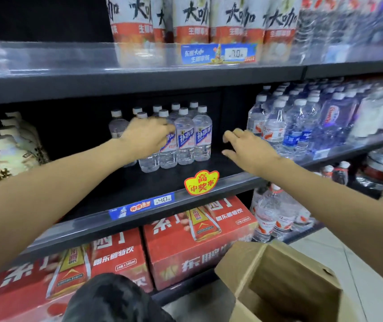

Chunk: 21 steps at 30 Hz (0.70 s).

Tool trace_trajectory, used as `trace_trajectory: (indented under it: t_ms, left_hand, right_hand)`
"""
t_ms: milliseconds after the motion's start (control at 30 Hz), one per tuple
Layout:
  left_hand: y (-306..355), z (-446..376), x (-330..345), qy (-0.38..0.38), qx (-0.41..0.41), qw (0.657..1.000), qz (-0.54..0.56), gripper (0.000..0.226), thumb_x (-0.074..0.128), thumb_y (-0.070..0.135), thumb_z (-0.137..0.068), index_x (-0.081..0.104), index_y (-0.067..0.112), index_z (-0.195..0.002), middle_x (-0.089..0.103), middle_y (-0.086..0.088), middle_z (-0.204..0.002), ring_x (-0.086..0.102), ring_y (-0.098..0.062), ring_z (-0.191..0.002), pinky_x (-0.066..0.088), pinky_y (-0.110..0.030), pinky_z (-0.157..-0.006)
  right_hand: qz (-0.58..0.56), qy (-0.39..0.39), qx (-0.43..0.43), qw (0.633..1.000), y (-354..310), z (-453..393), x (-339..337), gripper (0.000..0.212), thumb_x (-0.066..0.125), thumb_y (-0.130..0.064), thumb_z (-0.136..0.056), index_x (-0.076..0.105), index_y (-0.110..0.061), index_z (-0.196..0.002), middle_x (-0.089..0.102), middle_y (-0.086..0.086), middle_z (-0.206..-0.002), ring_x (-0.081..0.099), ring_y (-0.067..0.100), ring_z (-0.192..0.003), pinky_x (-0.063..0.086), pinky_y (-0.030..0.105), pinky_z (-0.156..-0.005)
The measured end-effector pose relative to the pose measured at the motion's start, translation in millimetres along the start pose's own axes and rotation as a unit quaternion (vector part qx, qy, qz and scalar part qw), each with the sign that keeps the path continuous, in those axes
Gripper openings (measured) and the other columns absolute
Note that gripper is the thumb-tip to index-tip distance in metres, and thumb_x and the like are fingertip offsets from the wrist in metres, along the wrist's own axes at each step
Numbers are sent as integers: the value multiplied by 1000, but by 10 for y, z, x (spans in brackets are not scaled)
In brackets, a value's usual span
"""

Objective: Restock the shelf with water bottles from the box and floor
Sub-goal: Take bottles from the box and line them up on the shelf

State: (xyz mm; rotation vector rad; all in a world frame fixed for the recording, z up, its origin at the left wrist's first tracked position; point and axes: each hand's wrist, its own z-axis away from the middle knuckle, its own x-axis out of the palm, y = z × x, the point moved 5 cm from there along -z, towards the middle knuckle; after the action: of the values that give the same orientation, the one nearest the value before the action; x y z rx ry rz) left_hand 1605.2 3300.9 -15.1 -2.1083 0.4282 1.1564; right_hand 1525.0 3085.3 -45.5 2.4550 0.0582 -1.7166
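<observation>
Head view: both hands reach into the middle shelf (125,182), where the water bottles (185,140) stand grouped toward the back, left of the black divider.

The left hand (147,135) is laid over the front-left bottles of the group, fingers curled around one labelled bottle; whether it truly clamps it or only steadies it I cannot tell. The right hand (248,147) hovers open and empty, fingers spread, just right of the group, above bare shelf. The cardboard box (285,282) sits open below the shelf's front edge, and what shows of its inside looks empty. Full bottles are likely heavy for their size, with thin, smooth, yielding walls; the labelled waist or the stiffer neck under the cap seems the surest hold.
</observation>
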Motion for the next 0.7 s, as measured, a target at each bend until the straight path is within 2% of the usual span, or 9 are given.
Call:
trace_trajectory:
  t_ms: [200, 300, 467, 700]
  left_hand:
    - [759, -2, -228, 53, 46, 996, 59, 29, 47, 28, -94, 59, 22, -119, 64, -2, -115, 60, -29, -104, 45, -36, -66]
    - [1189, -27, -331, 76, 81, 989, 100, 29, 48, 29, -95, 59, 23, -120, 64, 0, -115, 59, -26, -106, 46, -36, -66]
    - [1997, -82, -207, 53, 136, 978, 147, 30, 47, 31, -96, 52, 23, -125, 59, 0, -113, 56, -25, -104, 51, -40, -63]
    - [2993, 25, 232, -10, 197, 961, 196, 32, 45, 28, -96, 50, 22, -127, 57, -1, -114, 55, -26, -107, 52, -43, -67]
  right_hand:
    - [-20, -11, 49, 999, 394, 888, -41, 20, 47, -29, -98, 45, -15, -112, 55, 7, -111, 58, 34, -92, 40, 35, -64]
    - [-36, -36, 93, 994, 572, 1376, 57, 19, 48, -27, -97, 47, -13, -109, 55, 9, -107, 58, 35, -90, 39, 35, -63]
    - [-42, -83, 146, 985, 811, 2083, 401, 23, 47, -28, -97, 45, -17, -117, 57, 6, -119, 60, 35, -98, 50, 40, -74]
    - [-100, -159, 197, 962, 907, 2701, 967, 18, 45, -24, -97, 46, -18, -113, 56, 6, -120, 57, 34, -103, 46, 36, -75]
